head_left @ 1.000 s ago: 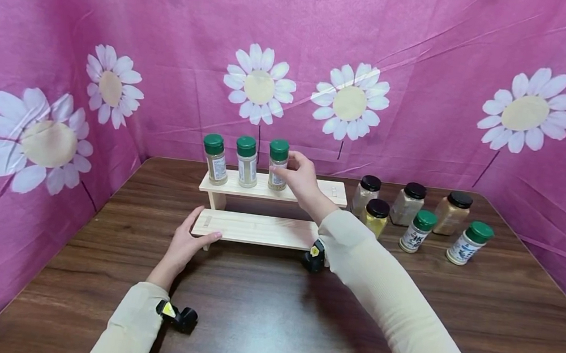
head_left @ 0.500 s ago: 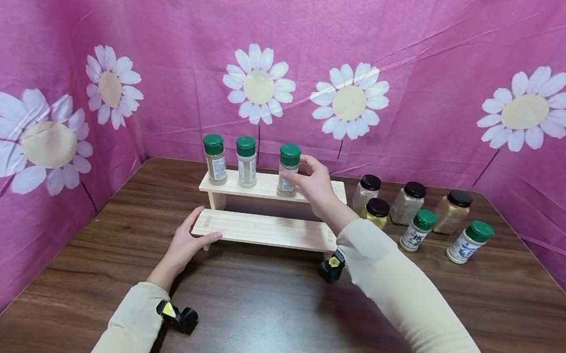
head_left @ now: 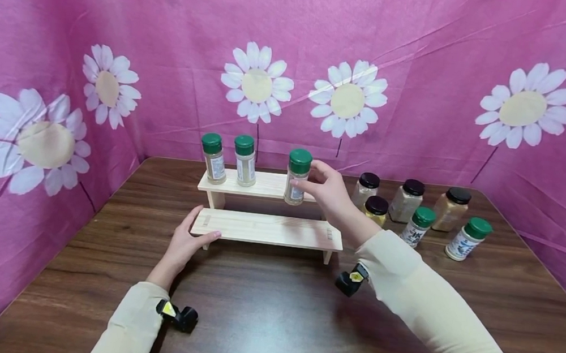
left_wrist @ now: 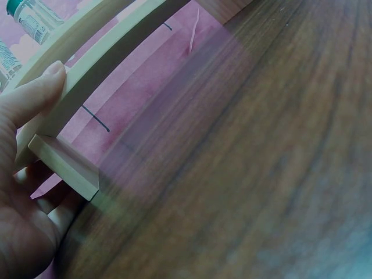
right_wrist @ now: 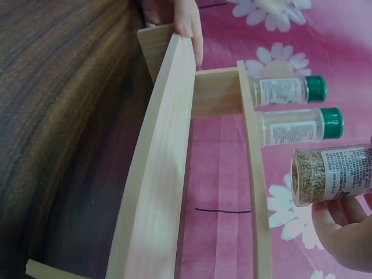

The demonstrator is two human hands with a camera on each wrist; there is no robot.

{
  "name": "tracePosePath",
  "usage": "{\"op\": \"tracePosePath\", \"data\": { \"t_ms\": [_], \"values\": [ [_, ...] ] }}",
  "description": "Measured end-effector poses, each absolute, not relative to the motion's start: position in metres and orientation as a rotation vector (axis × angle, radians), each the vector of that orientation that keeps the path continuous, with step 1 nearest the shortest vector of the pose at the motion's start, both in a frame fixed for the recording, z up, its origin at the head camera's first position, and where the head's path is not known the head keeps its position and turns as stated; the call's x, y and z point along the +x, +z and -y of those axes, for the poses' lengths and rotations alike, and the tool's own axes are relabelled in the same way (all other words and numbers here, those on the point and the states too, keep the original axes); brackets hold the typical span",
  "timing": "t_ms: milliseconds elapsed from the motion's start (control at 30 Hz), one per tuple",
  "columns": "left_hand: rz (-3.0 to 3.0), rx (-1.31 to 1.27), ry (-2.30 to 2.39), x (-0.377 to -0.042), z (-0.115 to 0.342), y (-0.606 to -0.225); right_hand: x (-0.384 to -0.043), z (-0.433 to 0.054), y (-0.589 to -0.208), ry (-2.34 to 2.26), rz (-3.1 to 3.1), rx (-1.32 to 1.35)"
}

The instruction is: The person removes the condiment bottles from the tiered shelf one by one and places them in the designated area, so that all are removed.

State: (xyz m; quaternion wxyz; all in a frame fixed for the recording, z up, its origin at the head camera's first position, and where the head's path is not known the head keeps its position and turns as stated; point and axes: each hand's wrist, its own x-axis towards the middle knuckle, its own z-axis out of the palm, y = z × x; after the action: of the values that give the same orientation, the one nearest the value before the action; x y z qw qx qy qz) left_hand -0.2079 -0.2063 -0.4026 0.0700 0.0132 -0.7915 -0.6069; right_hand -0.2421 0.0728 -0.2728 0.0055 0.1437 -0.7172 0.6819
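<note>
A two-step wooden spice rack [head_left: 267, 229] stands on the table, with two green-lidded spice jars [head_left: 216, 165] upright at the left of its upper step. My left hand [head_left: 186, 245] grips the lower step's left end, thumb on top and fingers around the end. With my right hand [head_left: 332, 195] I hold a third green-lidded jar [head_left: 296, 184] upright by its side, in front of the upper step. In the right wrist view, small brownish grains show inside this jar [right_wrist: 311, 177], and its base is apart from the step's edge.
Right of the rack, several black-lidded jars [head_left: 406, 202] and two green-lidded jars [head_left: 467, 240] stand on the dark wooden table [head_left: 259, 316]. A pink cloth [head_left: 308, 20] with white flowers hangs behind and at both sides.
My right hand has carried the third jar rightward and toward me from its place beside the two others, off the upper step. The left hand has kept its grip on the rack.
</note>
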Motion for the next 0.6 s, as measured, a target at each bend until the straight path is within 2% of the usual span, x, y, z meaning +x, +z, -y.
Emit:
{"op": "tracePosePath", "data": {
  "t_ms": [600],
  "values": [
    [2.387,0.046,-1.834,-0.207,0.207,-0.402,-0.213,-0.116,-0.279,2.045,2.326,0.52]
  ]
}}
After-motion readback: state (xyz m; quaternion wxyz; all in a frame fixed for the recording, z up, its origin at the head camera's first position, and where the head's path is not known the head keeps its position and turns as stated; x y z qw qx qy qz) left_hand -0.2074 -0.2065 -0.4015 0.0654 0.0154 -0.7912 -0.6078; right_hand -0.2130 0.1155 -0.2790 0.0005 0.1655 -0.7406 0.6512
